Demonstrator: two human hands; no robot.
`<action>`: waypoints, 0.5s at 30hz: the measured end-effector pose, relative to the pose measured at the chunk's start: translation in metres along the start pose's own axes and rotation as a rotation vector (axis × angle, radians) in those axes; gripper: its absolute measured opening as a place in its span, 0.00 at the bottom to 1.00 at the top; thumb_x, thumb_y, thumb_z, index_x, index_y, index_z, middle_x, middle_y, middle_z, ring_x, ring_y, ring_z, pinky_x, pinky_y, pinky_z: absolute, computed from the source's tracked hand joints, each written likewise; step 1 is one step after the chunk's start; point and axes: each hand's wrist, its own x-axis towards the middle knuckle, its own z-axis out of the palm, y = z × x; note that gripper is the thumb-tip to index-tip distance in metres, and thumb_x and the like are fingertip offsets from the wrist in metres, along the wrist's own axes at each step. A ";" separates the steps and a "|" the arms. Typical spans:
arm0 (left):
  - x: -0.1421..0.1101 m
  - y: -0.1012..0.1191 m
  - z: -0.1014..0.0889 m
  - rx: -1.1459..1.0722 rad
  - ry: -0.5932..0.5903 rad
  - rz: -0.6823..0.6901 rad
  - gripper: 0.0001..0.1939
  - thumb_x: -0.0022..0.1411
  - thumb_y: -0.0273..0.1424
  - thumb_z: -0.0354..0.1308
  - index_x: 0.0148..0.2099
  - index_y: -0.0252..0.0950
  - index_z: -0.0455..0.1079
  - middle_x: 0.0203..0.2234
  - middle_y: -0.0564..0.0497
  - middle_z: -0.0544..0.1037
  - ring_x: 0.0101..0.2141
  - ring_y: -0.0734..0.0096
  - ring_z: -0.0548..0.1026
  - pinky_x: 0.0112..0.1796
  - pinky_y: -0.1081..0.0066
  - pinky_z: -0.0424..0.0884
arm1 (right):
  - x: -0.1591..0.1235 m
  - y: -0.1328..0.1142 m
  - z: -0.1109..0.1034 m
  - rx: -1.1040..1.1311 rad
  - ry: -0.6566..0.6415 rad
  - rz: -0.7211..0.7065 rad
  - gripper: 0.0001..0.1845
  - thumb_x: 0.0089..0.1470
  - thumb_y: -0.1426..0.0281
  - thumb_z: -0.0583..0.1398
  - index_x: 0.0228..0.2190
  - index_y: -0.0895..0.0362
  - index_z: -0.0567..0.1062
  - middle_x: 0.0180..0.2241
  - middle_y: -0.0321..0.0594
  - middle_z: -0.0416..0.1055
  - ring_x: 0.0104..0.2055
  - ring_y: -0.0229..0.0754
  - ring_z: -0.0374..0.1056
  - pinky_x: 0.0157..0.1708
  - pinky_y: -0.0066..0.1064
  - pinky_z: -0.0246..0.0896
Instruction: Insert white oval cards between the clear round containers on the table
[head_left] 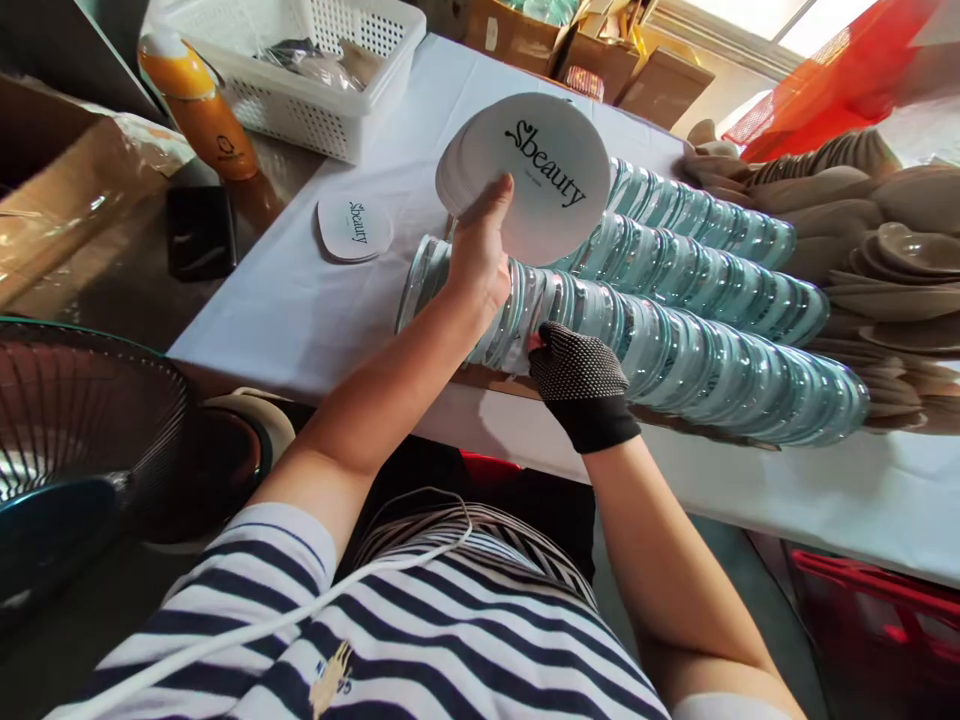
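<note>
My left hand [480,240] is closed on a fanned stack of round white cards [551,165] printed "Sbeauty", its thumb lying across the top card. Beneath the cards, three rows of clear glass dishes [682,345] stand on edge, packed face to face. My right hand [581,380] wears a black dotted glove and is at the near side of the front row. Its fingers curl against the dishes, and whatever lies between the fingertips is hidden. A small pile of similar cards [355,227] rests on the white-covered table, left of the dishes.
Beige dishes [847,220] are heaped at the right. A white plastic basket [300,115] holds bagged items, with an orange bottle [202,105] and a dark phone-like object [199,232] nearby. A fan [82,430] stands at left. Cardboard boxes [517,38] line the back.
</note>
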 end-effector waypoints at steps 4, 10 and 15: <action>0.001 0.000 -0.002 0.028 0.006 0.011 0.16 0.70 0.27 0.55 0.58 0.44 0.71 0.56 0.51 0.76 0.58 0.69 0.73 0.62 0.64 0.68 | -0.002 0.004 0.001 0.105 -0.074 0.006 0.15 0.61 0.67 0.52 0.39 0.56 0.78 0.36 0.50 0.78 0.35 0.46 0.74 0.32 0.32 0.60; -0.004 0.000 -0.001 0.066 -0.013 0.055 0.13 0.71 0.27 0.53 0.55 0.40 0.71 0.59 0.50 0.73 0.58 0.71 0.73 0.61 0.67 0.68 | -0.010 0.016 0.015 1.450 -0.404 0.105 0.37 0.53 0.60 0.56 0.63 0.58 0.58 0.30 0.39 0.76 0.16 0.36 0.62 0.17 0.27 0.56; -0.007 -0.005 -0.001 0.083 -0.017 0.056 0.19 0.73 0.29 0.52 0.63 0.43 0.66 0.59 0.53 0.74 0.64 0.67 0.66 0.68 0.60 0.57 | -0.018 0.014 0.019 1.448 -0.573 0.032 0.37 0.56 0.56 0.56 0.64 0.58 0.58 0.24 0.35 0.74 0.16 0.38 0.64 0.16 0.26 0.55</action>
